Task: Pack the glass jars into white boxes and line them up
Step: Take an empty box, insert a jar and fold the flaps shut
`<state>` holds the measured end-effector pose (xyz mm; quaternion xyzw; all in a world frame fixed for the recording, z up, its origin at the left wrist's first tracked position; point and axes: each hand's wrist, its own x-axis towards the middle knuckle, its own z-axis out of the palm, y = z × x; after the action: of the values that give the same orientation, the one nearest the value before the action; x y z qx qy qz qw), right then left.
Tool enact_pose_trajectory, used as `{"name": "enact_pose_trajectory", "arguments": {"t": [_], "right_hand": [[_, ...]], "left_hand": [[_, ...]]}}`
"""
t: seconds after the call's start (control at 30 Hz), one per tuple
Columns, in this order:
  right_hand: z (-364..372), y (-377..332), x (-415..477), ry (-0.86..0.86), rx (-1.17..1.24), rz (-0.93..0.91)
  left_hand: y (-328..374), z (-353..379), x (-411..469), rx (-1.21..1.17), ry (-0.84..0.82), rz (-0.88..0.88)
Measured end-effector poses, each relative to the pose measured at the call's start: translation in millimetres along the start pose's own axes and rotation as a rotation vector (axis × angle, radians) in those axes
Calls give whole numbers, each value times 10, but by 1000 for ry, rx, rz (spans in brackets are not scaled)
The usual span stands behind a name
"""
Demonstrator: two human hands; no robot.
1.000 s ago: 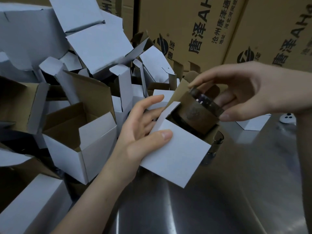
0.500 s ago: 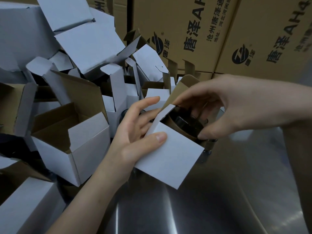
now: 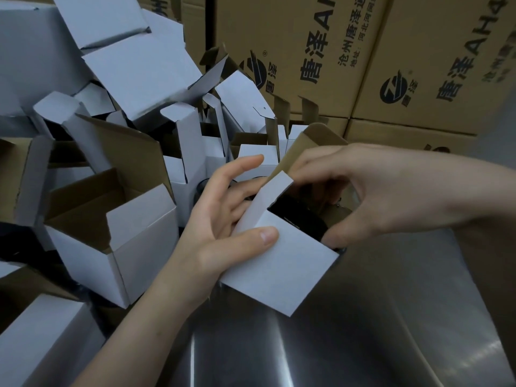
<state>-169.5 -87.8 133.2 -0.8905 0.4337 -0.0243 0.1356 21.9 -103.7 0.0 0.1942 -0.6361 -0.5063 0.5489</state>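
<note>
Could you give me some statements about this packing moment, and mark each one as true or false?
1. The left hand grips the white box, with the thumb on its front face. True.
2. The top flap of the box is folded shut. False: the top flap stands open.
3. The glass jar sits in the box's opening. True.
4. The right hand hangs idle, away from the box. False: its fingers curl round the glass jar at the box's mouth.
5. Brown cartons with black print stand behind. True.
</note>
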Motion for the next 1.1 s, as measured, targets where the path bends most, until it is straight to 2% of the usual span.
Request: {"name": "enact_pose_trajectory", "arguments": {"t": [0.13,0.33,0.47,0.57,0.67,0.73,0.8,0.87,0.97,1.03,1.1], "right_hand": [[77,-15,55,-51,-38,27],[109,23,81,-41,-72,38],[56,44,31,16,73,-42],[27,127,-9,204,376,-131],[103,229,63,560,651,-201],[201,272,159,761,777,-164],[317,293,270,845,904,-80],[439,288,368,823,1054,7],[553,272,465,636,1273,67],[587,271,493,486,1311,38],[614,274,510,433,1301,4]], "left_hand": [[21,19,-9,30,-18,12],[23,28,-9,36,-7,42],[29,30,-8,15,28,72],[38,26,-6,-11,90,115],[35,18,-1,-35,180,142],[32,20,6,-36,229,157],[32,24,8,-33,260,166],[28,31,7,-14,277,178],[21,50,14,31,313,183],[19,62,16,51,329,184],[19,74,13,65,331,180]]}}
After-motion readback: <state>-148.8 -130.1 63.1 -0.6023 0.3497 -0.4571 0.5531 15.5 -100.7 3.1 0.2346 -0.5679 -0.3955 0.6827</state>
